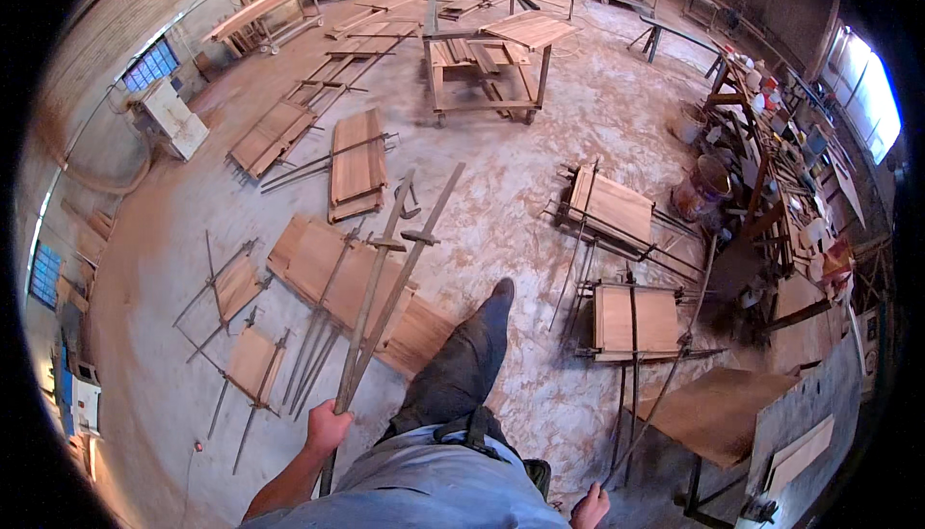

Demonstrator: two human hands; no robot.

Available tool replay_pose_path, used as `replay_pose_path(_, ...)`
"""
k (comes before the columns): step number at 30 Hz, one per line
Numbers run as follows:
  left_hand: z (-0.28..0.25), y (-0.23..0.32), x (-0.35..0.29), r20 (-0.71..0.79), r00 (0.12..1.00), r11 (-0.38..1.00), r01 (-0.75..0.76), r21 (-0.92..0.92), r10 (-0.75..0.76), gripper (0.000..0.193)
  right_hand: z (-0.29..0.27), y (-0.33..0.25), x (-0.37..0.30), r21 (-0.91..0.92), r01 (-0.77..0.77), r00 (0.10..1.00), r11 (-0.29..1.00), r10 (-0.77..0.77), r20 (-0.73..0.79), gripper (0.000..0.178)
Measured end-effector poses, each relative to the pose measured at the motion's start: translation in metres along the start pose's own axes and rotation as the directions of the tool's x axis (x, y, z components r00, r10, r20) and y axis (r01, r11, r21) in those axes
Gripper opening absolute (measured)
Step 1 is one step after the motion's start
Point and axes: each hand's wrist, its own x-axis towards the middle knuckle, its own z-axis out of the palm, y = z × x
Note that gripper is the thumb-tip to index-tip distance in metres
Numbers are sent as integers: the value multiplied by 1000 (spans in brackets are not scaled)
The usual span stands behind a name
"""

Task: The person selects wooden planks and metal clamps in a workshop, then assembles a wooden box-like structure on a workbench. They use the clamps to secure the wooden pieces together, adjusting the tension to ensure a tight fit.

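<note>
My left hand point(329, 426) is closed round two long bar clamps point(371, 309), which stand up and lean forward, their sliding jaws near the upper ends. At the lower right, my right hand point(590, 507) is curled round the near end of another long bar clamp point(658, 402), slanting away to the right. Just beyond the left-hand clamps, a large wooden panel point(318, 257) lies on the floor with clamps on and beside it. Two smaller clamped panels, one nearer point(254, 363) and one farther point(238, 290), lie to its left.
On the right are two clamped panels point(637, 321) point(613, 205), a sheet-topped table point(718, 411) and a cluttered bench point(761, 158) with buckets point(701, 186) below. More panels point(357, 165) lie ahead on the left. A wheeled metal frame point(487, 100) holding boards stands farther off.
</note>
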Motion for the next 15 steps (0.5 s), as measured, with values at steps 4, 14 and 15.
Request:
replay_pose_path(4, 21, 69, 74, -2, 1000, 999, 3, -39, -4, 21, -52, -176, 58, 150, -318, 947, 936, 306, 102, 46)
replay_pose_path(14, 48, 284, 351, -138, 974, 982, -173, 68, 181, 24, -20, -328, 322, 149, 156, 985, 976, -142, -100, 54)
replay_pose_path(15, 44, 308, 378, -88, 984, 988, -154, 13, 155, 24, -28, -339, 337, 173, 145, 988, 974, -132, -83, 56)
